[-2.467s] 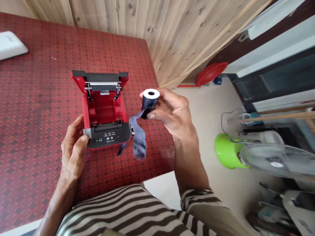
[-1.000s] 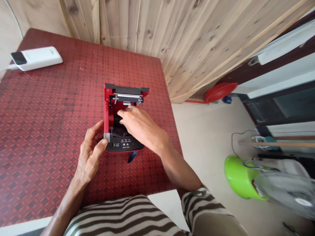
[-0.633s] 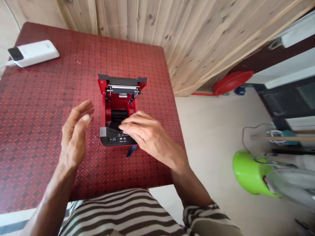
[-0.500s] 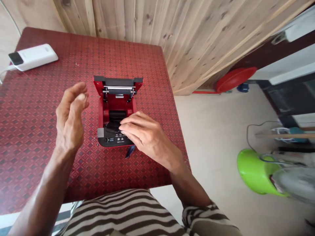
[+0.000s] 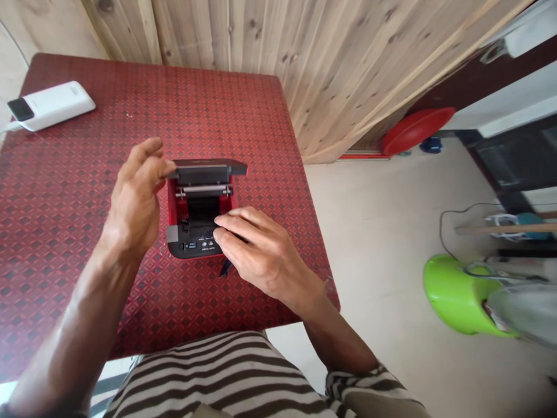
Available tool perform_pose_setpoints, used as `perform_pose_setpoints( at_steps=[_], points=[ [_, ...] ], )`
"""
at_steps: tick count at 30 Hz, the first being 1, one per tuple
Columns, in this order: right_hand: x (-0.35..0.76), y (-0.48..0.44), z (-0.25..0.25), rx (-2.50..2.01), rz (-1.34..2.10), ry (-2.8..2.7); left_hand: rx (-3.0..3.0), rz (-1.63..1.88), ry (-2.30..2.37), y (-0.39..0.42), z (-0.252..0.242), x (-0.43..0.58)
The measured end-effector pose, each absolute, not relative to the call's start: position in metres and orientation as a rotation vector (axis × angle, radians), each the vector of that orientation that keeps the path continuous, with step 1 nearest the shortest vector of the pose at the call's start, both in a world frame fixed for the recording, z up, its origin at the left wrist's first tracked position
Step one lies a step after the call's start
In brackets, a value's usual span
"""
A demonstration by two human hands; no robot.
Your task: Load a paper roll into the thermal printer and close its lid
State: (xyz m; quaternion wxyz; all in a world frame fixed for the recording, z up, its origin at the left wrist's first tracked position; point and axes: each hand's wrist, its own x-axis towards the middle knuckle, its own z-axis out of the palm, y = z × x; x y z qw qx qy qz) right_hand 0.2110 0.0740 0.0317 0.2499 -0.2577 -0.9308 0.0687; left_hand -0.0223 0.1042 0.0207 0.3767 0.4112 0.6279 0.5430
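Note:
A small red and black device (image 5: 195, 247) with a roller stands on the patterned red table, its black lid (image 5: 204, 168) tilted partly down over the bay. My left hand (image 5: 138, 194) is at the lid's left corner, its fingertips bent against the edge. A dark sheet (image 5: 202, 226) comes out of the bay over the front panel. My right hand (image 5: 261, 249) rests at the panel's right side, fingertips together on the sheet's right edge. A dark blue piece (image 5: 225, 267) sticks out below the device's front.
A white power bank (image 5: 61, 105) with a cable lies at the back left of the red table (image 5: 217, 110). Wood planks (image 5: 304, 35) rise behind it. On the floor at right are a green bin (image 5: 452, 296) and a red basin (image 5: 415, 130).
The lid has swung down from upright to partly closed. My left hand has moved right, to the lid's corner. My right hand is still at the sheet.

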Motion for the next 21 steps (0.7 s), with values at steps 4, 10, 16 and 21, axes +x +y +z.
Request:
perform_pose_setpoints(
  at_steps=[4, 10, 16, 21],
  points=[
    [0.210, 0.066, 0.026, -0.739, 0.083, -2.439, 0.863, 1.353, 1.420, 0.065, 0.014, -0.016],
    [0.210, 0.062, 0.022, -0.844, 0.233, -2.396, 0.799, 1.268, 1.365, 0.043, 0.005, -0.015],
    [0.208, 0.062, 0.023, -0.866, 0.271, -2.388, 0.819, 1.302, 1.394, 0.044, 0.003, -0.013],
    [0.208, 0.060, 0.022, -0.844, 0.269, -2.372, 0.830, 1.319, 1.446, 0.040, -0.004, -0.013]
  ],
)
